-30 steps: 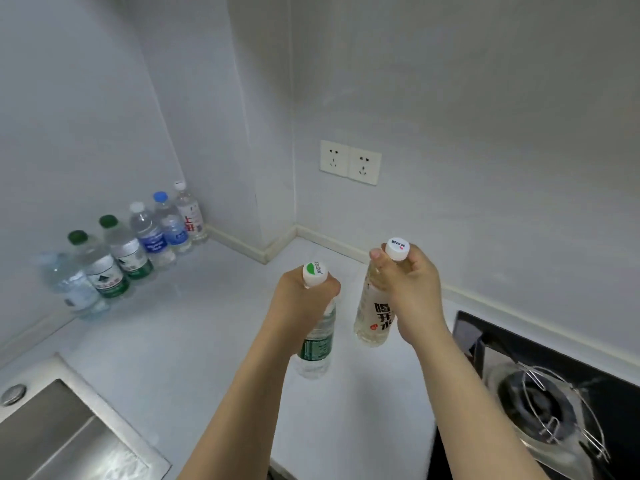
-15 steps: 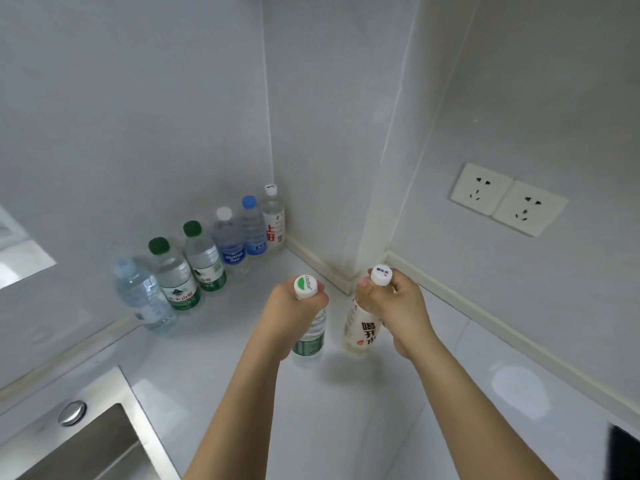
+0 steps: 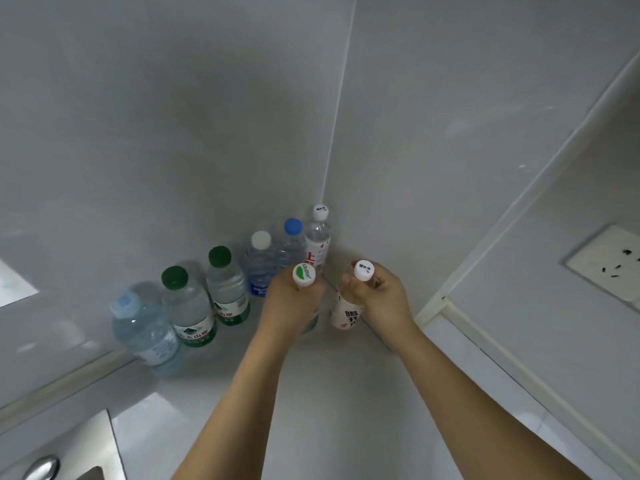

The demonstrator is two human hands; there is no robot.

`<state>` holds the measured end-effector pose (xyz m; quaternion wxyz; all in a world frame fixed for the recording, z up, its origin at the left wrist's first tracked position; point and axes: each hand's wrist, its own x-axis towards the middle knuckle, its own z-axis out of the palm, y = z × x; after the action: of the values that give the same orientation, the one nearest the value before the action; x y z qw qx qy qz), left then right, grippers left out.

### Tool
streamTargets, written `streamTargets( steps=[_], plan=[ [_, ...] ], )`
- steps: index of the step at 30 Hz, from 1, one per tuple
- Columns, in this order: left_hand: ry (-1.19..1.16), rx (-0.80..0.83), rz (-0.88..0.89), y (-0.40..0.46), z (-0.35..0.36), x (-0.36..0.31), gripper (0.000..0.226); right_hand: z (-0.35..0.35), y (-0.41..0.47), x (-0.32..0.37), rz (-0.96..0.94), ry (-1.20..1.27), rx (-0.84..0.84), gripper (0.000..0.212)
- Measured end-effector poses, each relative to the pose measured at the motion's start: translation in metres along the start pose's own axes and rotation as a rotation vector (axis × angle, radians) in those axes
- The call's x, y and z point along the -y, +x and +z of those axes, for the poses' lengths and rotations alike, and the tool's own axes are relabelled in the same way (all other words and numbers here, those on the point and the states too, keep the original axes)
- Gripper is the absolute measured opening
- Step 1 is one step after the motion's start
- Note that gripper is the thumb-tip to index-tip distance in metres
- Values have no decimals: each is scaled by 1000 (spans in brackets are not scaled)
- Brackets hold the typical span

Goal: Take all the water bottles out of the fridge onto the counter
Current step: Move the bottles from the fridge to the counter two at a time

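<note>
Gripping two round-capped plastic bottles [image 3: 346, 311], both hands [image 3: 379, 299].

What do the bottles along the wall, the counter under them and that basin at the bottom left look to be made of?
The bottles along the wall look like thin clear plastic: the water shows through, with coloured screw caps on top. The counter seems a glossy white stone or composite, since it mirrors light patches; which one I cannot tell. The basin looks like brushed metal, probably stainless steel, from its dull grey sheen.
</note>
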<state>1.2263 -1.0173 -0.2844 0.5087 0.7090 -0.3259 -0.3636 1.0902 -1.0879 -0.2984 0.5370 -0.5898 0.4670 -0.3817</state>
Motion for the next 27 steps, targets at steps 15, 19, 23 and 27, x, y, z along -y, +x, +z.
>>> streamTargets(
  steps=[15, 19, 23, 27],
  plan=[
    [42, -23, 42, 57, 30, 85, 53, 29, 77, -8, 174, -79, 244, 32],
    [150, -51, -98, 53, 36, 117, 44, 26, 77, -5, 491, -147, 289, 61],
    [222, -92, -149, 45, 39, 140, 48, 21, 82, -6, 519, 5, 256, 58],
    [308, -117, -89, 58, 46, 144, 46, 34, 87, -13, 436, 51, 188, 53]
  ],
)
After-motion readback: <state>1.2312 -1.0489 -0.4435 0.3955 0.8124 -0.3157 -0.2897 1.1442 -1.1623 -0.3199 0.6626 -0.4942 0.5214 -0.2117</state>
